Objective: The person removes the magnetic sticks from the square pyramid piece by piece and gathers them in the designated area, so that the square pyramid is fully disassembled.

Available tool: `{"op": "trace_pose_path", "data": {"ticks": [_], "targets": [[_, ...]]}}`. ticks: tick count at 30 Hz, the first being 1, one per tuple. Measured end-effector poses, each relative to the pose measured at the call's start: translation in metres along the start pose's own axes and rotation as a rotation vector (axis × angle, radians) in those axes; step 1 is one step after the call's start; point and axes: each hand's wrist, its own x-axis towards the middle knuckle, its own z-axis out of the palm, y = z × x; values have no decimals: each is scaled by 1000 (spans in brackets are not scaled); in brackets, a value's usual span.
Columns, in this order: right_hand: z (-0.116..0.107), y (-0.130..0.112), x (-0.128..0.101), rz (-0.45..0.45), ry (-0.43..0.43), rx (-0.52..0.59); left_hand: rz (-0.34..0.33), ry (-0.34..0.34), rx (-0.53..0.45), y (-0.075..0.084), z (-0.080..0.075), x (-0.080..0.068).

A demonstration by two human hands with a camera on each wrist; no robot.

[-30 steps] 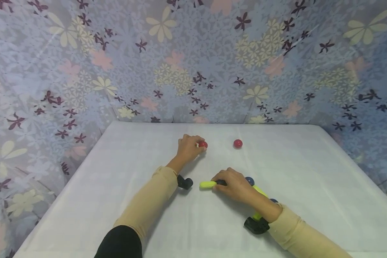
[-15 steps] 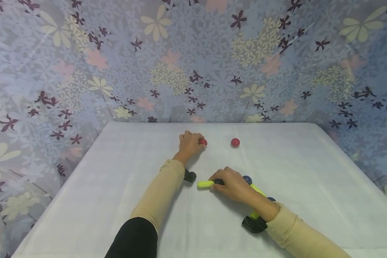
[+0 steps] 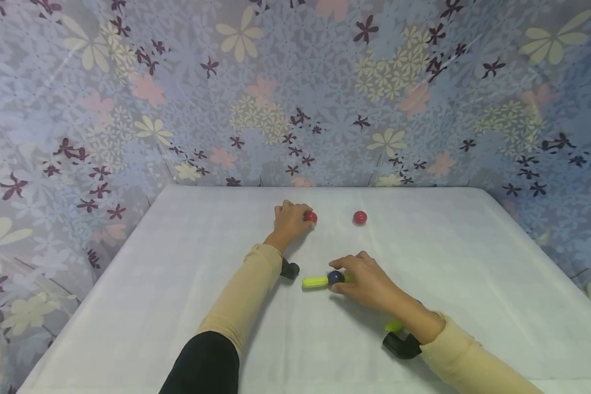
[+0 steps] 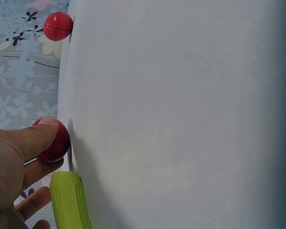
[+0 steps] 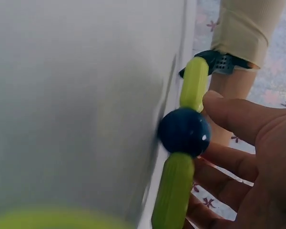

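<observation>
Head view shows a dark blue ball (image 3: 335,277) joined to a lime-green rod (image 3: 315,282) near the worktop (image 3: 473,262) centre, the right hand (image 3: 369,279) curled round them from 3 o'clock. At 11 o'clock of them, the left hand (image 3: 289,220) pinches a glossy red ball (image 3: 310,217); another red ball (image 3: 360,218) lies apart at its 3 o'clock.

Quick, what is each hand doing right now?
Left hand: pinches a red ball.
Right hand: grips a blue ball joined to green sticks.
</observation>
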Motion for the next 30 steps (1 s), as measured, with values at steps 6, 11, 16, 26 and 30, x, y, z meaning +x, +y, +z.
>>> {"op": "trace_pose_path", "data": {"ticks": [6,11,16,26,30], "targets": [[1,8,-3,-25,-7,-7,-7,-13,3,-1,0,-1],[2,11,-2,-38,9,-7,5,52,-27,-1,-4,-4],[2,13,-3,-42,28,-14,31,162,-204,-3,-13,-24],[4,14,-2,-36,25,-26,59,14,-472,-8,-22,-111],[3,14,-1,-23,8,-17,45,-99,-524,-6,-15,-138]]}}
